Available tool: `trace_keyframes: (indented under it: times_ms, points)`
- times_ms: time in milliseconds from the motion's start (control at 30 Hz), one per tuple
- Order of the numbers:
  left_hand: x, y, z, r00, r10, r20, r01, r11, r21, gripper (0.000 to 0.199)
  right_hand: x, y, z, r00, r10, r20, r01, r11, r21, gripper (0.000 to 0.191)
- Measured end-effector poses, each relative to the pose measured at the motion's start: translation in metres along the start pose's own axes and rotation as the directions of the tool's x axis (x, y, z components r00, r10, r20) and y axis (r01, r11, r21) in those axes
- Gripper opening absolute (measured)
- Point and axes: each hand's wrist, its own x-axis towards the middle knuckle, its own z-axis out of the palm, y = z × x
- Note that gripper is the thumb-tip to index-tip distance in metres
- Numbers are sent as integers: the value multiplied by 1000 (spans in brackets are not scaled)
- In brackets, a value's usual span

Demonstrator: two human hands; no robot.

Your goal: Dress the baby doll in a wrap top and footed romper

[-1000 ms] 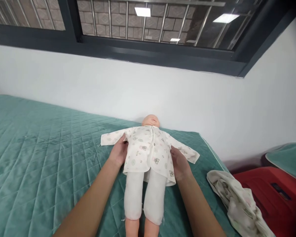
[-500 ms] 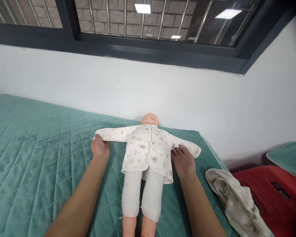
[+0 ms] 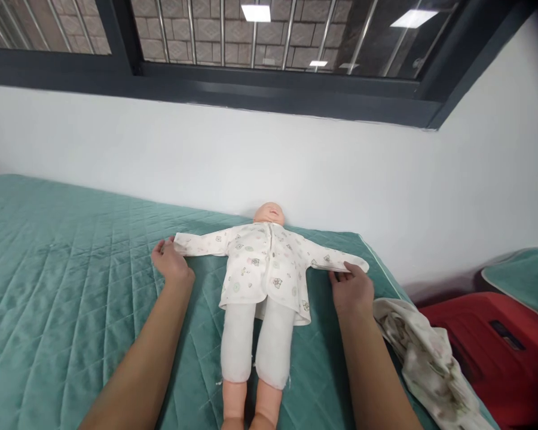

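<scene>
A baby doll (image 3: 269,212) lies on its back on the green quilted bed cover, arms spread sideways. It wears a white printed baby shirt (image 3: 251,269), and its upper legs are covered in white fabric (image 3: 237,343). My left hand (image 3: 174,261) is beside the cuff of the sleeve at the left, fingers curled together; whether they pinch anything is hard to see. On the other side, my right hand (image 3: 353,289) pinches the lower edge of the right-hand sleeve (image 3: 327,258) near its end, thumb below and fingers over the cloth.
The quilted cover (image 3: 94,239) spreads to the left. At the right edge lies a crumpled white patterned cloth (image 3: 425,358), beside a red plastic object (image 3: 506,352). A white wall (image 3: 206,155) rises behind the doll's head, under a dark-framed window (image 3: 269,92).
My left hand has shifted slightly left, off the cuff's top. My right hand has moved outward along its sleeve and now grips it; that sleeve lies straighter and flatter.
</scene>
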Motion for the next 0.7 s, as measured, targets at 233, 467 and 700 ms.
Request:
trace_keyframes:
  times_ms: [233, 467, 700]
  points:
    - [-51, 20, -1, 937, 328, 123, -349, 906, 241, 23, -29, 8, 0, 893, -450, 29, 437, 849, -298, 68]
    - [-128, 39, -13, 632, -100, 768, -194, 940, 282, 31, -113, 19, -6, 620, -296, 727, 682, 661, -313, 48]
    - [-145, 58, -26, 386, -182, 904, -288, 908, 306, 45, -133, 23, -13, 415, -316, 853, 899, 288, -331, 35]
